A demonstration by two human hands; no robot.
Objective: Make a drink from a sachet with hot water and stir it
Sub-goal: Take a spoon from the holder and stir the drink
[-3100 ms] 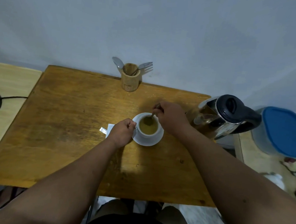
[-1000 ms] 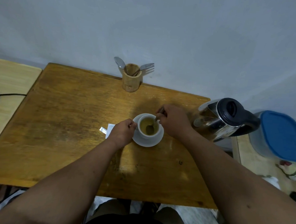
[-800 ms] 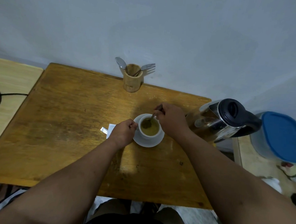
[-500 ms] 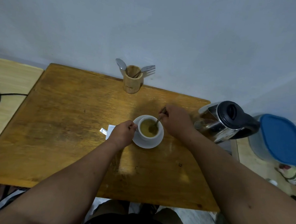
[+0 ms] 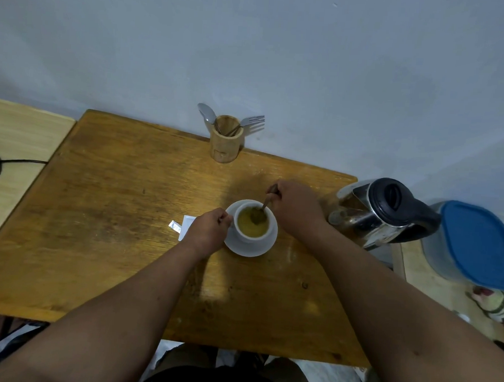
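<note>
A white cup [image 5: 252, 240] filled with a yellow-brown drink stands on a white saucer [image 5: 249, 249] in the middle of the wooden table [image 5: 112, 212]. My left hand [image 5: 209, 232] is closed at the cup's left side, where the handle is hidden under my fingers. My right hand [image 5: 295, 204] pinches the handle of a spoon [image 5: 265, 204] whose bowl dips into the drink. A torn white sachet [image 5: 181, 226] lies flat just left of my left hand, partly covered by it.
A steel kettle [image 5: 381, 212] with a black lid stands at the table's right edge. A wooden holder [image 5: 226, 144] with a spoon and forks sits by the wall. A blue-lidded container [image 5: 478, 246] is beyond the kettle. A black cable [image 5: 24, 161] crosses the pale surface left.
The spoon has circled inside the cup, with my right hand shifting around the rim. My left hand has stayed at the cup's side.
</note>
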